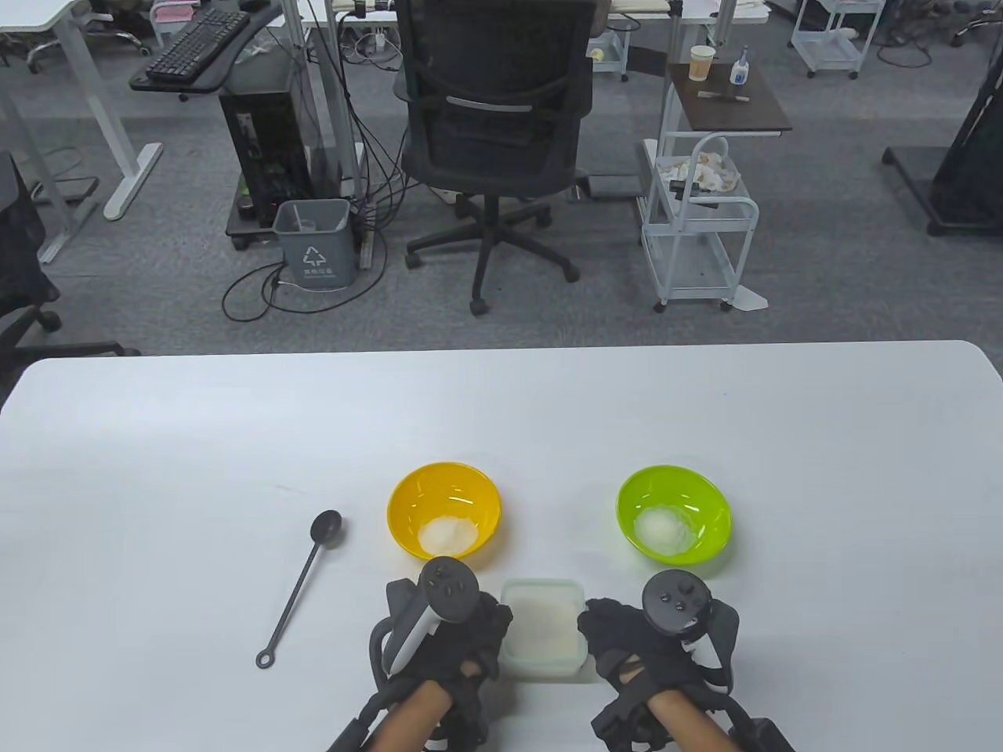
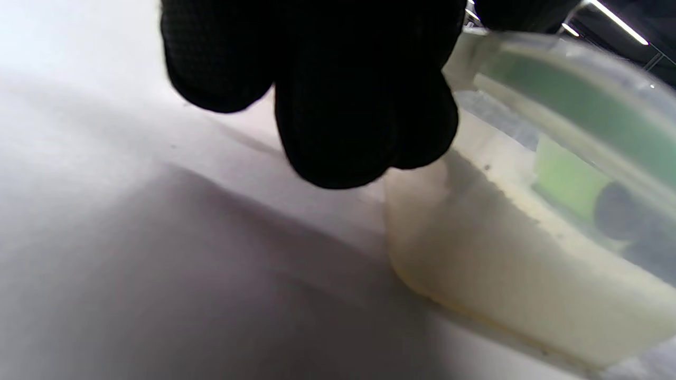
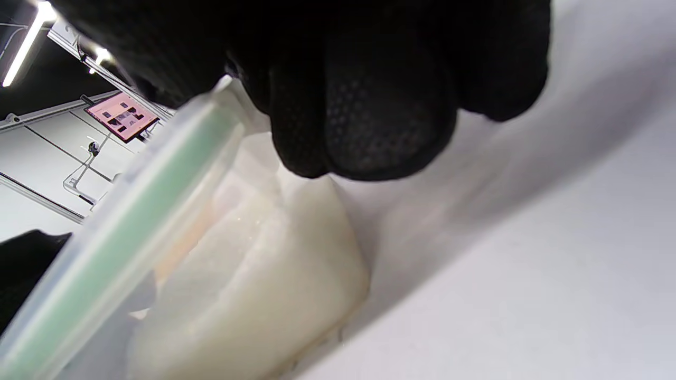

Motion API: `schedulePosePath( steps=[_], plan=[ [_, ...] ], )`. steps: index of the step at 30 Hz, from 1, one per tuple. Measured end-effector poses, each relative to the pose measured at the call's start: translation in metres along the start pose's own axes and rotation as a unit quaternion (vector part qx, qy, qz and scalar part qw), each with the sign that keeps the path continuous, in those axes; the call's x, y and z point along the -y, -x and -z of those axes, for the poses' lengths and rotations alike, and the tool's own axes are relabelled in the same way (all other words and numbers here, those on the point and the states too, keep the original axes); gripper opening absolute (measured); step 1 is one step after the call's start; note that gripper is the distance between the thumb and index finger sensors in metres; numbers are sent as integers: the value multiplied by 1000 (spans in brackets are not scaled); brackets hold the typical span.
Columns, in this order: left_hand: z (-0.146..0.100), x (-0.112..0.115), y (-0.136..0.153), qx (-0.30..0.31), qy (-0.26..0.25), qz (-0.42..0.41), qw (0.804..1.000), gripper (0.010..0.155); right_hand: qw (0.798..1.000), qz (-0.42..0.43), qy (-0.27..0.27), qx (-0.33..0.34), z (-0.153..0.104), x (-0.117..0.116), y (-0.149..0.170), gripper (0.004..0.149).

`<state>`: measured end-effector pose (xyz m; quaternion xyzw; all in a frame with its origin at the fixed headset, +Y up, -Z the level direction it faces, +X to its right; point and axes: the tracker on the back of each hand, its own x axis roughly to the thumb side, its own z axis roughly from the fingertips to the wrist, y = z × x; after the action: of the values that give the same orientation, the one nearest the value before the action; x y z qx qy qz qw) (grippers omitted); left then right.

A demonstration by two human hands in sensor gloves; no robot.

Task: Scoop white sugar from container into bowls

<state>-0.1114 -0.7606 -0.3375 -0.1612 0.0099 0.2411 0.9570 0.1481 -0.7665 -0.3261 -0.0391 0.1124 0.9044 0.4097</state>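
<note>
A translucent sugar container (image 1: pixel 543 636) with a green-sealed lid sits at the table's near edge between my hands. My left hand (image 1: pixel 490 627) holds its left side; in the left wrist view the fingertips (image 2: pixel 338 105) press on the container (image 2: pixel 501 253) at the lid edge. My right hand (image 1: pixel 602 627) holds its right side; in the right wrist view the fingertips (image 3: pixel 369 105) touch the container (image 3: pixel 253 285) under the rim. A yellow bowl (image 1: pixel 415 489) and a green bowl (image 1: pixel 666 482) behind it each hold a heap of white sugar. A black spoon (image 1: pixel 302 583) lies to the left, apart from both hands.
The white table (image 1: pixel 235 439) stretches wide on both sides. Beyond its far edge stand an office chair (image 1: pixel 497 125), a grey bin (image 1: pixel 313 243) and a white cart (image 1: pixel 697 227).
</note>
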Motion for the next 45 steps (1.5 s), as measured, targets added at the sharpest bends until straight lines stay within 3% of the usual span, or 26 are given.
schedulePosePath(
  steps=[11,16,18,20,24,30,33,35,38,45],
  plan=[
    [0,-4,-1,20,-20,34,999,57,1000,-15,3,9,1,3,0,52],
    [-14,-20,-12,71,-96,118,986,65,994,-90,43,53,-3,11,-8,55],
    [-20,-26,-18,117,-111,160,974,68,983,-140,77,90,-9,19,-17,56],
    [-27,-32,-23,140,-131,202,960,73,958,-214,119,148,-17,30,-29,59],
    [-35,-41,-24,159,-154,254,941,79,916,-303,170,198,-31,48,-42,64],
    [-34,-41,-7,155,-173,266,936,86,877,-389,173,225,-40,57,-36,76],
    [-29,-33,4,143,-154,247,946,89,879,-384,170,227,-39,49,-18,79],
    [-26,-27,10,147,-137,237,950,89,887,-386,138,214,-36,43,-10,81],
    [-27,-25,11,145,-140,242,949,89,880,-394,150,217,-37,44,-10,82],
    [-28,-21,12,146,-128,248,949,88,886,-389,141,210,-37,42,-6,83]
  ],
)
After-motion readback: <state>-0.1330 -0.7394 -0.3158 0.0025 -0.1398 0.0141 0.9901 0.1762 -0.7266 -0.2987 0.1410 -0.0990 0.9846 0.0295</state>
